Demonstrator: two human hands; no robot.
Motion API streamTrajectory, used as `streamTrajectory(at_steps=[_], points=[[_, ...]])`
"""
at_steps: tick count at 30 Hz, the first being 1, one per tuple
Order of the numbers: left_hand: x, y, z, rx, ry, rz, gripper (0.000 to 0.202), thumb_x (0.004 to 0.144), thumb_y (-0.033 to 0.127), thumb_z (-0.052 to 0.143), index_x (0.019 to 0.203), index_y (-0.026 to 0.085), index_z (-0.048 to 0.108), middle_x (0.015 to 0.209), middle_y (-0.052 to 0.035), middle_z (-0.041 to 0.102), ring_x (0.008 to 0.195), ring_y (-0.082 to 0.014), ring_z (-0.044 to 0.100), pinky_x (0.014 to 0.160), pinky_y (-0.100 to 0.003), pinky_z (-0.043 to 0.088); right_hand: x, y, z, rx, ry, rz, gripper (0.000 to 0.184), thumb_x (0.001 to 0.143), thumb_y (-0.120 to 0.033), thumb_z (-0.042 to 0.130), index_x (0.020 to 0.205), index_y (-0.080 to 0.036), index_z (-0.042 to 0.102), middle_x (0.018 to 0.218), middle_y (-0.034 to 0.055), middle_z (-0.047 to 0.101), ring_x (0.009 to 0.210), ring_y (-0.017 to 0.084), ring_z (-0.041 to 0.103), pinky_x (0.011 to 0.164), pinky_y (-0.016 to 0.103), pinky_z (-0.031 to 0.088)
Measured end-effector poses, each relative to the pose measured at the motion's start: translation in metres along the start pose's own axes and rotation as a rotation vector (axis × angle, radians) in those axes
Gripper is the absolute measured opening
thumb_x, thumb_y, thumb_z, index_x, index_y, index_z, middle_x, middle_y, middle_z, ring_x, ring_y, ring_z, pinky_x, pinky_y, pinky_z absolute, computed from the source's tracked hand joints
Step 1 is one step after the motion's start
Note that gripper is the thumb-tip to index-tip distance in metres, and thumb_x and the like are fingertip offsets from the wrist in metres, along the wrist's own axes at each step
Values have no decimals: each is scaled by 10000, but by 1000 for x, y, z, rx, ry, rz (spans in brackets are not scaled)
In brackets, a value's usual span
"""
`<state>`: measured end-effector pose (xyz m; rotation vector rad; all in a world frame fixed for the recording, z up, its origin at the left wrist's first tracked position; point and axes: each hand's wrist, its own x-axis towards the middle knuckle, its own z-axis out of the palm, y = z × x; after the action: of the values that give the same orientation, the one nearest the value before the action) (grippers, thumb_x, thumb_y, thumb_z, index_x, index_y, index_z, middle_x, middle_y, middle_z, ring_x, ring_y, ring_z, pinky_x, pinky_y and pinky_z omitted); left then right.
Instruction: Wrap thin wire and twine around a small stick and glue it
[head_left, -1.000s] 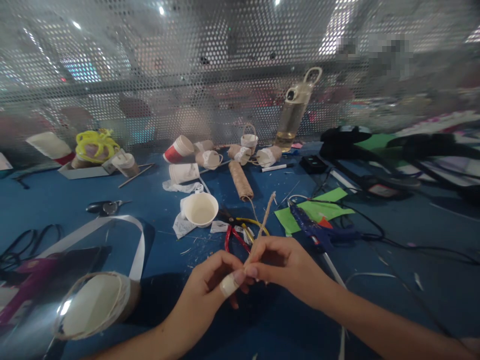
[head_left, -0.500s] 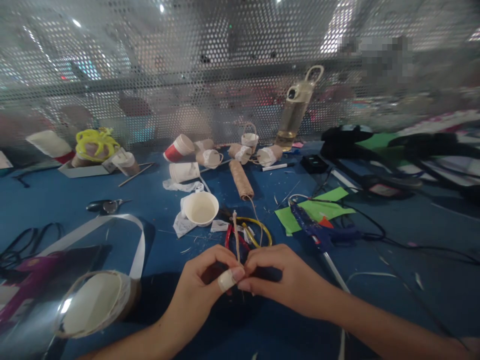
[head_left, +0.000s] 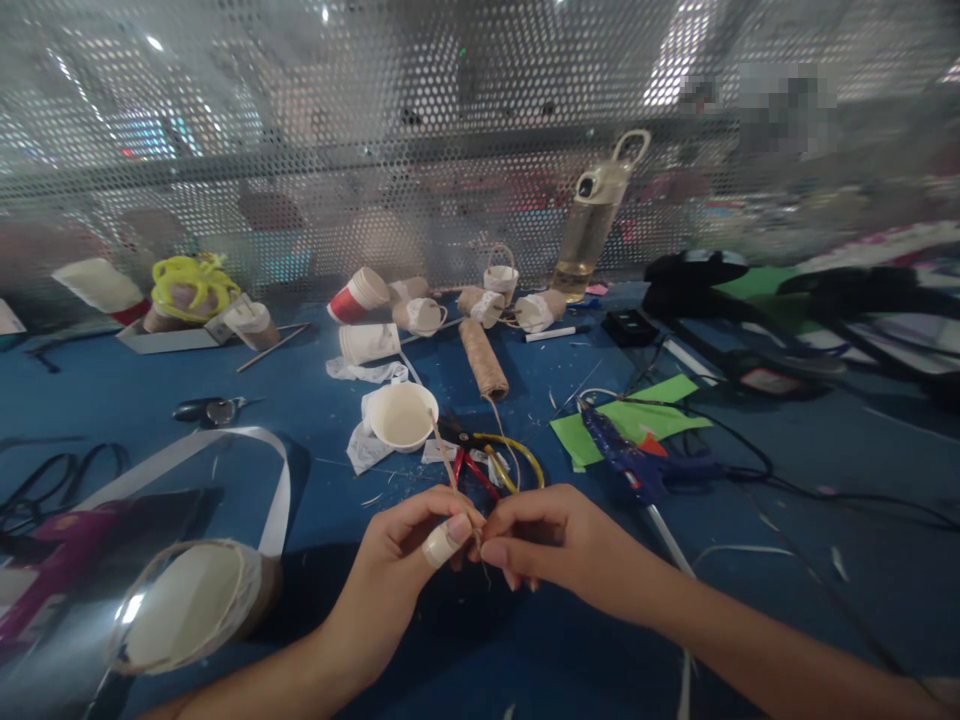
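Note:
My left hand (head_left: 409, 555), a pale bandage on its thumb, and my right hand (head_left: 551, 540) meet fingertip to fingertip low in the middle of the view. Both pinch a short piece of brown twine (head_left: 444, 455) whose free end sticks up and leans to the left. Just behind the hands lie yellow-handled scissors (head_left: 510, 455) and a red-handled tool (head_left: 471, 473). A spool of brown twine (head_left: 484, 360) lies farther back on the blue table (head_left: 315, 400).
A white cup (head_left: 401, 415) sits upright behind my left hand. A twine-wrapped cup (head_left: 191, 605) lies at the lower left near a white strip. A blue glue gun (head_left: 634, 460) rests on green paper (head_left: 634, 415). Several cups, a water bottle (head_left: 592, 220) and a perforated metal screen stand behind.
The free end of the twine has swung from leaning right, through upright, to leaning left, and looks shorter. Both hands stay pinched together and have drifted slightly left.

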<state>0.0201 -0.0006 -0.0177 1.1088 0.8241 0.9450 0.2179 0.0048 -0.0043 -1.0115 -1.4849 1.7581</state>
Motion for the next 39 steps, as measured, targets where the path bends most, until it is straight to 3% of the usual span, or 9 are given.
streamTrajectory(at_steps=[9,16,28,34,39], points=[[-1,0,1,-40,-19,-1,149,901,302,701,812,184,722,814,11,651,693,-85,544,646,-176,445,-2,3,-1,78,-6,10,228,810,-347,778,750,-145,694,616,-29,598,551,73,523,514,175,404],[1,6,4,14,88,5,126,780,212,810,722,166,708,721,24,657,653,-74,553,615,-147,443,-3,-3,2,-84,65,-88,160,816,-250,755,713,-143,697,618,-32,591,580,81,498,565,204,385],[-1,3,0,-18,-7,76,73,834,209,763,768,184,745,832,-14,673,680,-95,549,589,-185,441,1,1,-4,116,-35,17,295,775,-409,803,718,-147,682,640,-40,539,575,78,431,556,220,326],[0,7,2,61,46,76,76,775,203,811,754,192,738,776,-6,675,768,-134,605,711,-215,505,-3,0,0,-56,69,-41,281,769,-385,812,698,-159,661,667,-36,533,616,100,441,587,233,348],[0,8,2,116,78,60,42,771,188,811,747,194,777,763,-9,700,719,-126,626,691,-209,516,-4,1,-1,-7,18,-10,313,803,-416,782,708,-139,668,653,-36,516,600,86,417,569,228,309]])
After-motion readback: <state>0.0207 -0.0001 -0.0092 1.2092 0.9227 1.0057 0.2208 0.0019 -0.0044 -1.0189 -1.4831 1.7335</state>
